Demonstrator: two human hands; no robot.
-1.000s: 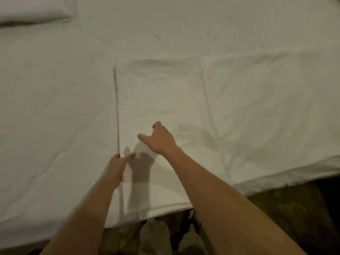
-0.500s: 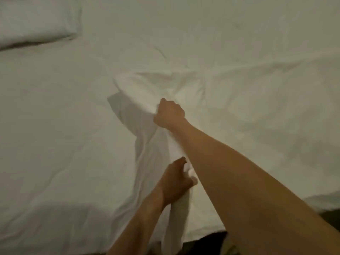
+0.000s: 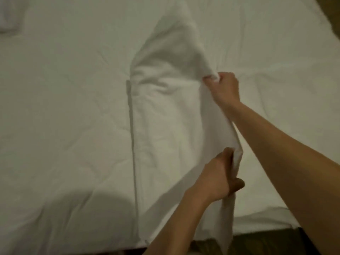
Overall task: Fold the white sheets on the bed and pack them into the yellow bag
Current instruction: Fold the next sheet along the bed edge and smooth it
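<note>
While the white sheet (image 3: 165, 126) lies half-folded across the bed (image 3: 64, 107), the left hand (image 3: 219, 177) pinches its near edge and the right hand (image 3: 223, 89) clutches a far corner; folding looks unfinished, no yellow bag in sight.

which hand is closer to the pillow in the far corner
Right. The right hand grips the sheet farther up the bed, toward the pillow. The left hand grips the sheet by the near bed edge.
</note>
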